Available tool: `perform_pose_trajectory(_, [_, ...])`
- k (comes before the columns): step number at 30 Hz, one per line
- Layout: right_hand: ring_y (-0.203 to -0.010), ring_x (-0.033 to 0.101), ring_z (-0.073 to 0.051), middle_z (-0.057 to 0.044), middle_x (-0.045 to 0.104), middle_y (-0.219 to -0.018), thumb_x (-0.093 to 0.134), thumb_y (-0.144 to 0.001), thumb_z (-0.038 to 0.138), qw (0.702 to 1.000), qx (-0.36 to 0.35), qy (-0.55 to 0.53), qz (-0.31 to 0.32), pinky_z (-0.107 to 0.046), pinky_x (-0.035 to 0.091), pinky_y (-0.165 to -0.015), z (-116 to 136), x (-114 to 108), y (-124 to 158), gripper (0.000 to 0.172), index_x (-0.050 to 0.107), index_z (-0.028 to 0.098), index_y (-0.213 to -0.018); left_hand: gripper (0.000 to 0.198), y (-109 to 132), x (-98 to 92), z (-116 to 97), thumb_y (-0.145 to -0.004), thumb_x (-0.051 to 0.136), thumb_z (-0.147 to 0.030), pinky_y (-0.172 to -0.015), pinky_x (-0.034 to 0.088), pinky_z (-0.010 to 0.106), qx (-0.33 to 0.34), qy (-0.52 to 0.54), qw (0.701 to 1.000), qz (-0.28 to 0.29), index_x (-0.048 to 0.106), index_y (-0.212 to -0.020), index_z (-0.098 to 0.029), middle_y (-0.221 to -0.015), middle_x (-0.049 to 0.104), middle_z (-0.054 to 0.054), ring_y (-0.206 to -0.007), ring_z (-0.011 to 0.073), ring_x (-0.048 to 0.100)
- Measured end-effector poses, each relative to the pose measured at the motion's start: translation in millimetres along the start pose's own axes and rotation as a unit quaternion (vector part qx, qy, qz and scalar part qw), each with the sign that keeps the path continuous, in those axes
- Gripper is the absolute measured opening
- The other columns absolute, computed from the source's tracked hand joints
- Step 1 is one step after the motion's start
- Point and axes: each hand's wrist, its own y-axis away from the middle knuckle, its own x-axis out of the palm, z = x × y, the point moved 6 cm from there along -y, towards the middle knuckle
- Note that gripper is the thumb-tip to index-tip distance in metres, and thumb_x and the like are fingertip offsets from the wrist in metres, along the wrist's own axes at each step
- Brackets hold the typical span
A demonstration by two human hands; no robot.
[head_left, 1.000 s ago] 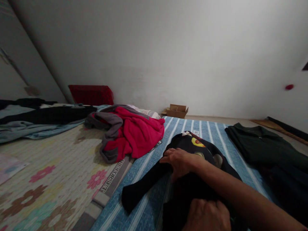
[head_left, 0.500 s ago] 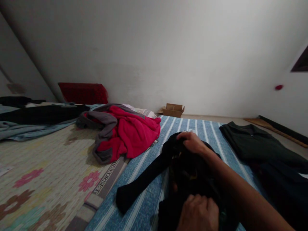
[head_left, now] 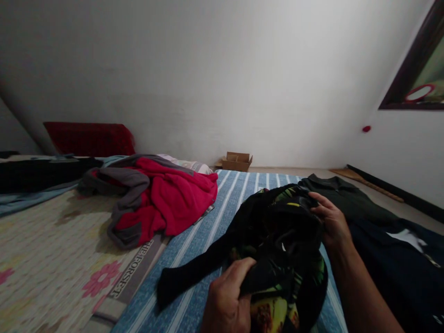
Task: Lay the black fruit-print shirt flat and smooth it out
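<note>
Both hands (head_left: pixel 227 300) (head_left: pixel 331 223) clenched, forearms outstretched.

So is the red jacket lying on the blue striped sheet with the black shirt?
No, the red jacket lies mostly on the flowered mat, left of the black shirt both hands grip.

Middle: black printed garment (head_left: pixel 277 231) lies on the blue striped mattress (head_left: pixel 229 203), between left hand (head_left: pixel 227 300) and right hand (head_left: pixel 331 222).
Left: red and grey fleece jacket (head_left: pixel 159 199) lies on the floral mat (head_left: pixel 52 249).
Right: dark green shirt (head_left: pixel 354 203) lies beside the garment.
Behind: small cardboard box (head_left: pixel 236 161) stands at the wall.
</note>
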Motion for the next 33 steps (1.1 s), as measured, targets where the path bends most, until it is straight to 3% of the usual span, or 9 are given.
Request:
perform_pose_trajectory(3, [-0.044,0.056,-0.013,-0.001,0.068,-0.067,0.065,-0.049,0.011,0.998,0.026,0.052,0.034,-0.022,0.044,-0.039,-10,-5,15,0.046,0.068,0.017,-0.094,0.031,4,6.2,0,-0.08,0.048,-0.017,-0.072,0.048,0.021,0.047,-0.007,0.998,0.034,0.064,-0.106,-0.024,-0.088,0.07,0.003,-0.079,0.0173,0.066])
perform_pose_trajectory(7, [-0.051,0.059,-0.014,-0.002,0.07,-0.072,0.067,-0.05,0.011,0.995,0.05,0.05,0.065,-0.023,0.046,-0.046,-14,-8,34,0.042,0.069,0.019,-0.09,0.022,14,32.2,26,-0.077,0.054,-0.034,-0.055,0.044,0.02,0.095,-0.071,0.991,0.067,0.065,-0.09,-0.021,-0.069,0.066,0.004,-0.063,0.0158,0.061])
perform_pose_trajectory(10, [-0.059,0.063,-0.016,-0.002,0.071,-0.08,0.067,-0.05,0.011,0.994,0.056,0.026,0.085,-0.024,0.049,-0.052,-13,-8,48,0.044,0.069,0.023,-0.093,0.023,17,43.6,41,-0.075,0.056,-0.039,-0.051,0.042,0.02,0.105,-0.122,0.984,0.082,0.065,-0.084,-0.021,-0.066,0.064,0.004,-0.061,0.0158,0.059])
perform_pose_trajectory(14, [-0.067,0.065,-0.017,-0.002,0.071,-0.085,0.068,-0.052,0.012,0.989,0.073,0.04,0.124,-0.026,0.051,-0.058,-19,-8,65,0.045,0.07,0.025,-0.095,0.037,12,43.6,33,-0.074,0.053,-0.033,-0.061,0.047,0.023,0.109,-0.126,0.981,0.104,0.063,-0.107,-0.02,-0.078,0.068,0.007,-0.069,0.0187,0.063])
perform_pose_trajectory(18, [-0.074,0.066,-0.018,-0.002,0.071,-0.088,0.067,-0.057,0.012,0.973,0.09,0.096,0.191,-0.027,0.05,-0.065,-26,-6,80,0.041,0.071,0.025,-0.096,0.059,4,46.1,18,-0.071,0.049,-0.017,-0.073,0.048,0.026,0.059,-0.116,0.98,0.153,0.049,-0.13,-0.017,-0.099,0.068,0.011,-0.086,0.0221,0.064])
perform_pose_trajectory(24, [-0.075,0.063,-0.018,-0.003,0.069,-0.089,0.061,-0.066,0.017,0.901,0.081,0.255,0.343,-0.026,0.049,-0.063,-25,5,103,0.035,0.071,0.022,-0.099,0.087,1,68.2,24,-0.053,0.052,-0.009,-0.068,0.047,0.032,-0.005,-0.162,0.966,0.203,0.039,-0.138,-0.011,-0.09,0.069,0.014,-0.077,0.0275,0.064])
perform_pose_trajectory(28, [-0.068,0.061,-0.017,-0.003,0.067,-0.081,0.057,-0.073,0.022,0.848,0.04,0.347,0.398,-0.025,0.048,-0.059,-10,16,115,0.031,0.071,0.023,-0.102,0.085,4,75.5,26,-0.051,0.051,-0.007,-0.072,0.046,0.033,-0.036,-0.167,0.967,0.189,0.042,-0.135,-0.013,-0.093,0.069,0.014,-0.081,0.0284,0.063])
perform_pose_trajectory(30, [-0.068,0.06,-0.016,-0.003,0.067,-0.081,0.055,-0.077,0.022,0.802,0.013,0.408,0.436,-0.025,0.048,-0.06,-1,26,122,0.029,0.071,0.024,-0.101,0.077,5,77.7,24,-0.052,0.051,-0.006,-0.077,0.045,0.034,-0.045,-0.171,0.965,0.191,0.05,-0.128,-0.017,-0.097,0.068,0.013,-0.085,0.0281,0.062])
perform_pose_trajectory(33, [-0.071,0.059,-0.015,-0.002,0.065,-0.082,0.052,-0.082,0.022,0.716,-0.056,0.517,0.466,-0.023,0.046,-0.064,12,45,129,0.022,0.071,0.025,-0.092,0.066,5,83.3,21,-0.055,0.052,-0.008,-0.083,0.044,0.036,-0.07,-0.19,0.95,0.238,0.055,-0.12,-0.019,-0.103,0.066,0.012,-0.092,0.028,0.06])
